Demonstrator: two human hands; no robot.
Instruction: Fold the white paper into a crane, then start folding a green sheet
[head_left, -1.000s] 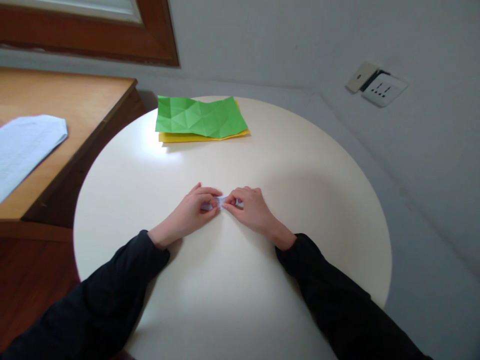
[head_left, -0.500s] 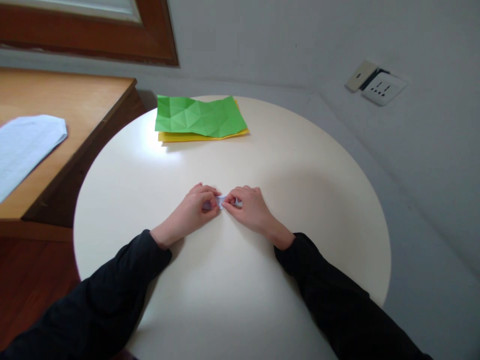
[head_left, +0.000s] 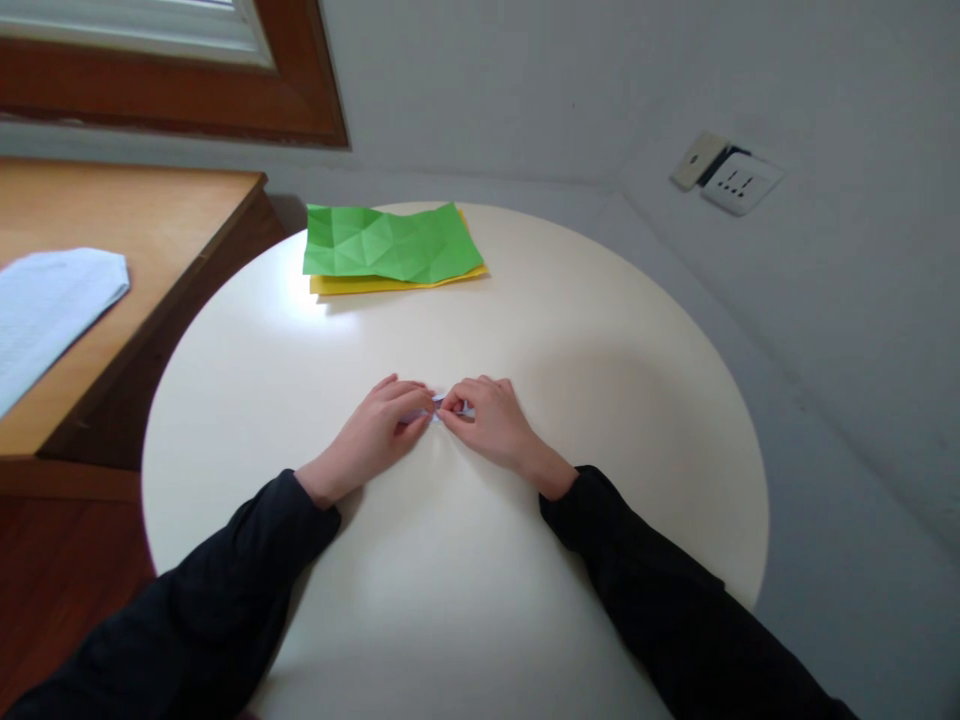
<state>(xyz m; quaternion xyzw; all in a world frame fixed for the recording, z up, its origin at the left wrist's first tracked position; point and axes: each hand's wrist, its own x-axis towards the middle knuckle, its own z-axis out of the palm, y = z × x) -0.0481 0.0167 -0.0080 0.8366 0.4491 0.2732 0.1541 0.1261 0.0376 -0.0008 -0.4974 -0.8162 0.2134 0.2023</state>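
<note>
Between my fingertips is a small folded piece of white paper [head_left: 439,397], low over the middle of the round table [head_left: 450,560]. My left hand [head_left: 382,420] pinches its left part, thumb and fingers pressed together. From the other side my right hand [head_left: 487,415] grips it with thumb and forefinger, the fingertips of both hands almost meeting. Most of the paper is hidden by the fingers, so its folded shape cannot be made out.
Creased green paper [head_left: 390,243] lies over yellow paper [head_left: 397,285] at the table's far edge. To the left, a wooden desk [head_left: 187,200] bears a pale folded sheet [head_left: 64,300]. A wall with a power socket [head_left: 742,182] stands at the right.
The view has shifted slightly. My left fingers have closed in toward the right fingertips, with the thumb now straighter, and less of the white paper shows between the hands.
</note>
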